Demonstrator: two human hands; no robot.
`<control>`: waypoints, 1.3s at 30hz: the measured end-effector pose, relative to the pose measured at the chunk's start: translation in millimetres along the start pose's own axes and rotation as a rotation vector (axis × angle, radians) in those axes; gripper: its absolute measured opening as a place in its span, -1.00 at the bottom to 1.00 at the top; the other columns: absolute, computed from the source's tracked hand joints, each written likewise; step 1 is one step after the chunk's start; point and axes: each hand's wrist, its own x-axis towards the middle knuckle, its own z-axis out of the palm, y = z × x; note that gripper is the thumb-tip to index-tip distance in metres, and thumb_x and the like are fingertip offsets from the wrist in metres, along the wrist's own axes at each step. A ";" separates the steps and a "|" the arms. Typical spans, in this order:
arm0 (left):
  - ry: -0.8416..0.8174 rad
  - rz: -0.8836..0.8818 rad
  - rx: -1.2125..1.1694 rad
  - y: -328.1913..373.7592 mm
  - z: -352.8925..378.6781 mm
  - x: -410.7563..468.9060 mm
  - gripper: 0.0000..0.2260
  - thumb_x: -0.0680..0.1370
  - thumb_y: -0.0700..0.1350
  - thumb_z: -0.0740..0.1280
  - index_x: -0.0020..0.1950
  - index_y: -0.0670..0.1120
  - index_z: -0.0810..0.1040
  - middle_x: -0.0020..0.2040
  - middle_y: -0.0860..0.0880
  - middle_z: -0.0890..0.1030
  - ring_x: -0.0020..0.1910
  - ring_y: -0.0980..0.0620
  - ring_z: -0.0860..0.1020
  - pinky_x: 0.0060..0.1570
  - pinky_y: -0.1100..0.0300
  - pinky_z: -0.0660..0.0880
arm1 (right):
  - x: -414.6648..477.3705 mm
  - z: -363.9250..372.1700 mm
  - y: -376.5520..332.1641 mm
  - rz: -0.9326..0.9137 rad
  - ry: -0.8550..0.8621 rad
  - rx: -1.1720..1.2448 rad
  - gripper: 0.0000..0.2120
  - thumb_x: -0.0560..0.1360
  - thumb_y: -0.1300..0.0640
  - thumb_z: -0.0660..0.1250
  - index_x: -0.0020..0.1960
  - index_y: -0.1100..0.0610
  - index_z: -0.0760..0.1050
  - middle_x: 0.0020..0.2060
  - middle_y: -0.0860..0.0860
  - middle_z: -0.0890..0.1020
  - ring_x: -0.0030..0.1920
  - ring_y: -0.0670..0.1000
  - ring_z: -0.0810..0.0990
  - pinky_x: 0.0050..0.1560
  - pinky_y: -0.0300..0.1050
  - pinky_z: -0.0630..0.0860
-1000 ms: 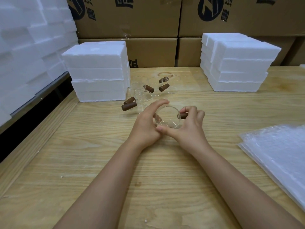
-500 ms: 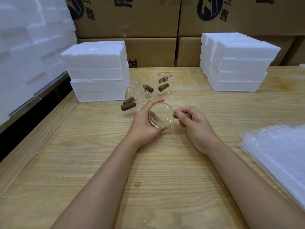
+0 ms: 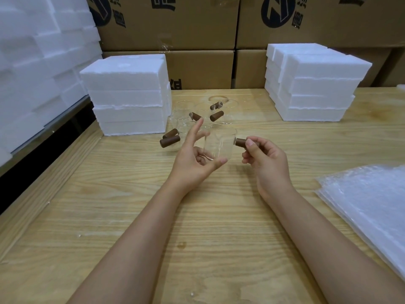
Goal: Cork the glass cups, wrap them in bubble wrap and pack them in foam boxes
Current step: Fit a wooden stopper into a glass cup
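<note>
**Head cam: glass cup (image 3: 221,143) in L hand (image 3: 192,159), cork (image 3: 240,142) in R hand (image 3: 266,160), mid-frame**

I see both forearms reaching in from the bottom edge over the wooden table (image 3: 131,216). L hand holds the clear glass cup above the tabletop at frame centre. The thumb sits under the cup's near side and the other fingers are behind it. The index finger sticks up straight, off the glass. R hand is just right of it, fingers curled, pinching a brown cork between thumb and fingertips. The cork's free end points left and sits right at the cup's right edge. Can't tell if it actually touches the glass. The two hands are apart, w/ cup and cork between them.

Behind the hands, toward top centre, more clear cups (image 3: 186,110) stand in a cluster on the table. Brown corks (image 3: 169,140) lie among and beside them. The glass is too see-through for me to say which corks are seated.

Foam boxes (image 3: 129,95) are stacked left of that cluster. A 2nd foam stack (image 3: 313,84) stands at upper right, well apart from the first. A pile of bubble wrap (image 3: 368,207) lies flat at the right edge, near the R forearm but not touching it. More white foam (image 3: 32,51) fills the upper left. Printed cardboard cartons (image 3: 166,23) run along the top.
</note>
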 end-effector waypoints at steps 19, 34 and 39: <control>-0.109 0.116 0.144 -1.1 3.9 -1.2 -0.22 0.25 -0.14 0.63 0.33 0.28 0.36 0.37 0.23 0.36 -0.03 0.07 0.55 -0.17 0.18 0.59 | 2.2 -1.5 0.6 0.194 0.240 -0.077 -0.68 0.47 -0.02 0.42 -0.30 0.20 0.54 -0.60 -0.09 0.48 -0.59 -0.13 0.42 -0.59 -0.29 0.34; -0.060 0.269 0.286 -5.4 7.6 -0.5 -0.36 0.28 -0.17 0.61 0.31 0.00 0.49 0.12 0.12 0.52 -0.25 0.19 0.48 -0.21 0.51 0.32 | -14.7 20.6 6.2 0.092 0.124 -0.419 -0.51 0.33 -0.33 0.38 -0.02 0.05 0.43 0.13 0.10 0.44 -0.11 0.17 0.55 0.05 0.17 0.55; -0.047 0.315 0.311 -3.8 10.0 -1.6 -0.42 0.28 -0.18 0.59 0.27 -0.04 0.52 0.11 0.12 0.52 -0.18 0.35 0.47 -0.25 0.55 0.31 | -12.5 21.0 6.4 0.145 0.102 -0.428 -0.48 0.26 -0.35 0.43 -0.08 0.01 0.37 0.00 -0.07 0.31 -0.08 0.07 0.56 0.06 0.12 0.57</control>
